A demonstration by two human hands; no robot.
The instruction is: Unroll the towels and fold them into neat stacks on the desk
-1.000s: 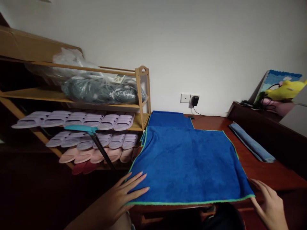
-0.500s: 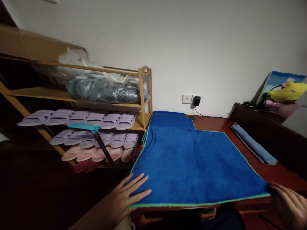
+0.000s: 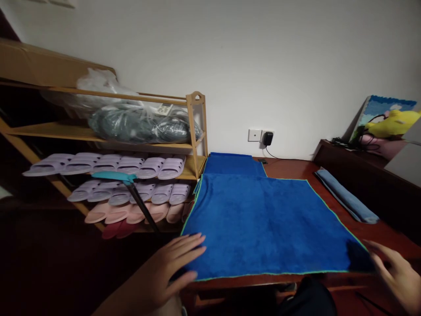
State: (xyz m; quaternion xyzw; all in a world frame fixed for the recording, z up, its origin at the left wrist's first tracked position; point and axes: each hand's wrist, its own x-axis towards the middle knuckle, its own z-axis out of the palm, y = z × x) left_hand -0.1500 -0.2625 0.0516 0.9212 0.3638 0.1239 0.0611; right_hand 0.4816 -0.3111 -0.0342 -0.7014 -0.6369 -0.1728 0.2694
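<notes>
A blue cloth (image 3: 263, 224) with green edging is spread flat on a reddish-brown table (image 3: 289, 169). Over its near left corner is my left hand (image 3: 177, 261), fingers apart and holding nothing. My right hand (image 3: 393, 270) is beside the near right corner, its thumb and fingers parted with nothing between them. Behind the spread cloth, more blue cloth (image 3: 232, 164) lies folded at the back of the table. To the right, a rolled or folded light blue cloth (image 3: 348, 197) rests by the table's raised side.
On the left a wooden rack (image 3: 196, 131) holds lilac slippers (image 3: 125, 162), pink slippers (image 3: 118, 213) and a plastic-wrapped bundle (image 3: 141, 125). A turquoise-topped handle (image 3: 113, 176) stands before it. A black adapter (image 3: 268, 138) is plugged into the wall. A yellow plush (image 3: 393, 123) sits at right.
My left hand has lifted slightly from the cloth's corner. My right hand has opened and come off the right corner. The near edge now lies a little farther back and straighter.
</notes>
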